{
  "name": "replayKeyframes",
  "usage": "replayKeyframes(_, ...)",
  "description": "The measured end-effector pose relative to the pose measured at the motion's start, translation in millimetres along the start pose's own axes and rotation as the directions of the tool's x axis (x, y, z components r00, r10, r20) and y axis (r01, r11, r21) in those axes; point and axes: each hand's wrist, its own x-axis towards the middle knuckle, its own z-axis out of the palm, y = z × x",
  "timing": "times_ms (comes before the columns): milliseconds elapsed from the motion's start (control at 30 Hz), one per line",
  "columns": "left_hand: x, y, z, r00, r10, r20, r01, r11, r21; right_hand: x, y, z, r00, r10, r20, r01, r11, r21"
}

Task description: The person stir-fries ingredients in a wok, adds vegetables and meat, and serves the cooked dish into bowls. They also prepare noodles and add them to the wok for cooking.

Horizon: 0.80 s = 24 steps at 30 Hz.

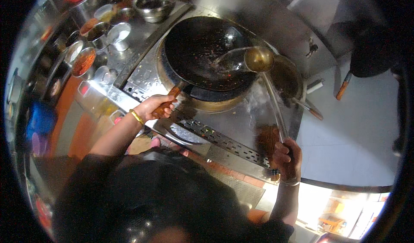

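Note:
My left hand grips the wooden handle of a dark wok that sits on a round stove ring. Small red and pale bits cling to the wok's wet inner surface. In my right hand is the long handle of a metal ladle. Its bowl hangs over the wok's right rim and looks brownish gold inside. A clear stream of liquid runs from the bowl leftwards into the wok.
Several metal cups of seasonings, one with chopped red bits, stand at the upper left. A steel bowl of dark liquid is behind them. Right of the wok lies a round pan with a wooden-tipped handle. A slotted drain strip edges the stove.

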Motion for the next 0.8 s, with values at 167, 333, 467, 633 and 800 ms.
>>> replayKeyframes(167, -37.1, 8.4, 28.5, 0.623, 0.739, 0.257, -0.045, -0.294, 0.955, -3.3, 42.8, 38.6, 0.986, -0.096, -0.137, 0.015, 0.866, -0.501)
replayKeyframes(333, -59.5, -13.7, 82.3, 0.903, 0.228, 0.363, -0.412, 0.697, 0.587, 23.0, 123.3, 94.5, 0.992, -0.075, 0.097, 0.121, 0.737, -0.665)
replayKeyframes(467, -55.5, -19.1, 90.8, 0.932, -0.178, 0.315, 0.226, 0.966, -0.122, 61.9, 124.0, 55.4, 0.904, -0.096, 0.416, 0.367, 0.673, -0.643)
replayKeyframes(633, -58.9, 11.4, 50.9, 0.920, 0.042, 0.389, 0.309, 0.532, -0.789, 55.2, 27.4, -157.7, 0.860, -0.500, -0.097, -0.253, -0.253, -0.934)
replayKeyframes(800, -74.9, 38.1, 20.3, 0.855, 0.132, 0.502, 0.317, 0.633, -0.706, 44.2, 55.8, -293.3, 0.699, -0.441, -0.562, -0.711, -0.344, -0.614)
